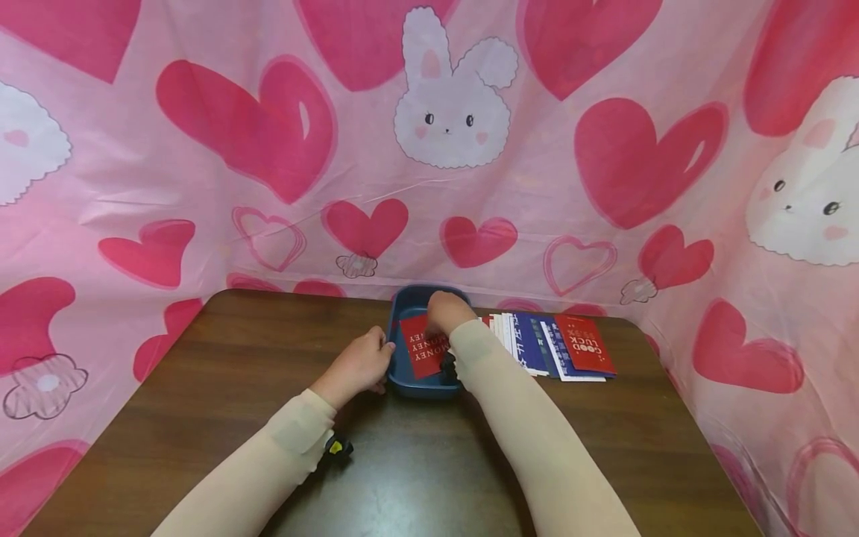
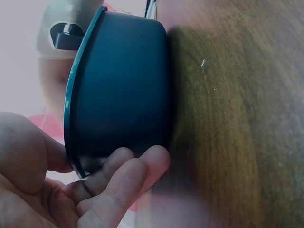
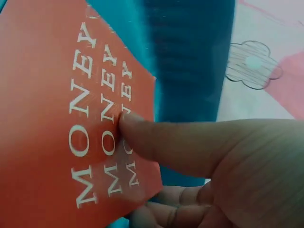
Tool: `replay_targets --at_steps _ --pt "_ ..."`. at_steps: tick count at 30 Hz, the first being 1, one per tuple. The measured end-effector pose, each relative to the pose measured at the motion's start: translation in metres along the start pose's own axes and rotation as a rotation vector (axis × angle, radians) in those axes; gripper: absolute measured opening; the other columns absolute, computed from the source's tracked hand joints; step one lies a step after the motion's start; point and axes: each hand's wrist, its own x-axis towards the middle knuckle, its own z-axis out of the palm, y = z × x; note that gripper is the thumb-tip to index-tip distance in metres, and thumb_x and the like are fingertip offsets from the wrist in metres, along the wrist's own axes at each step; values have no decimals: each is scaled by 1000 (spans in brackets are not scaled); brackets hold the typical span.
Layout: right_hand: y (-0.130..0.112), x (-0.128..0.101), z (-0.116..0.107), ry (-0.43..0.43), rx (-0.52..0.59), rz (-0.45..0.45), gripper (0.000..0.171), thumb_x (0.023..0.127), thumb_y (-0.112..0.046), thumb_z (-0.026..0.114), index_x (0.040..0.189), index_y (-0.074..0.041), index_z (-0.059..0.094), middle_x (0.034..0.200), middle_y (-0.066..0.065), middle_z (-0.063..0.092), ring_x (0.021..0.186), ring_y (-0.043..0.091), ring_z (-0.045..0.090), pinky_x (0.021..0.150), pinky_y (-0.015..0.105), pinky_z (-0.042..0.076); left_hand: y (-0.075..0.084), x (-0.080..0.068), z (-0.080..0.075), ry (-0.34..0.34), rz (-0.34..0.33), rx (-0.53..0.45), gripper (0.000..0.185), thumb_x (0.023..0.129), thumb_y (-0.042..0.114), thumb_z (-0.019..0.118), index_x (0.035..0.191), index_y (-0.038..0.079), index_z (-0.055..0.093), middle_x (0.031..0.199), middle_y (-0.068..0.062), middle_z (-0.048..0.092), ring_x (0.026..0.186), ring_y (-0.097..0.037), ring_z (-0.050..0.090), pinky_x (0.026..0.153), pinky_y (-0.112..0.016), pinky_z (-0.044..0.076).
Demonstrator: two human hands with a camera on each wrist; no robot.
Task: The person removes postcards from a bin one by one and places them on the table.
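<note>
Red with white words, the card lies partly inside the blue tray near the back of the brown table, and the right hand pinches it, with the thumb on top and the other fingers curled under the card. The left hand holds the tray's left side, with its fingers bent around the outer wall and its thumb by the rim. Just to the right of the tray, more cards lie spread out in a row on the table, red, blue and white.
</note>
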Motion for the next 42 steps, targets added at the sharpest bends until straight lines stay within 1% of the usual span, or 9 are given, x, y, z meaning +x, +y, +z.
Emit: replay_targets --at_steps 8,9,12,15,16,21,25,34,42 --pt "-10 -42 -20 202 23 -77 18 90 -9 87 105 -4 78 101 12 78 91 29 71 85 41 69 2 0 2 21 -7 13 20 120 23 55 114 4 56 86 -17 65 66 -27 71 60 -39 69" --pt "-1 -30 -17 230 31 -102 14 90 -10 86 101 -6 77 98 10 77 88 27 69 82 39 68 2 0 2 22 -9 15 20 120 23 55 114 4 56 86 -17 65 66 -27 71 61 -40 69" --pt "5 -36 -28 266 82 -110 12 90 -9 82 98 -7 74 95 10 75 88 28 67 82 41 65 3 0 2 22 -8 24 19 120 23 55 115 4 57 87 -17 66 67 -28 71 61 -40 70" --pt "15 -39 -38 277 179 -90 21 94 -16 86 109 -5 76 104 12 77 95 29 71 88 42 68 3 1 2 21 -8 35 20 119 23 55 117 3 58 89 -17 66 68 -28 72 62 -39 69" --pt "12 -56 -47 271 227 -67 28 96 -17 86 119 -2 75 111 15 78 100 32 73 93 45 69 4 1 1 22 -8 38 21 119 24 56 118 3 58 89 -17 66 68 -28 73 63 -39 69" --pt "43 -68 -61 269 500 -25 56 100 -27 88 147 -4 68 136 18 74 114 36 77 98 51 71 3 1 2 24 -3 41 21 120 24 55 117 3 58 89 -18 66 66 -28 73 62 -39 69" --pt "72 -75 -68 292 646 -44 55 103 -30 85 148 -3 68 138 21 75 112 38 80 94 52 72 2 1 2 22 -2 35 21 121 24 53 116 4 58 90 -17 66 66 -28 73 62 -39 69" --pt "126 -84 -80 373 712 -39 44 108 -31 80 139 0 73 123 25 80 81 15 79 73 30 70 3 -2 1 20 -8 32 21 120 24 55 120 3 58 90 -17 65 68 -28 70 63 -39 70" --pt "183 -100 -91 480 670 71 53 111 -43 74 148 -5 71 142 27 75 111 30 73 82 30 61 2 0 1 12 -7 40 21 120 24 55 121 3 58 91 -17 65 69 -28 71 64 -37 70"
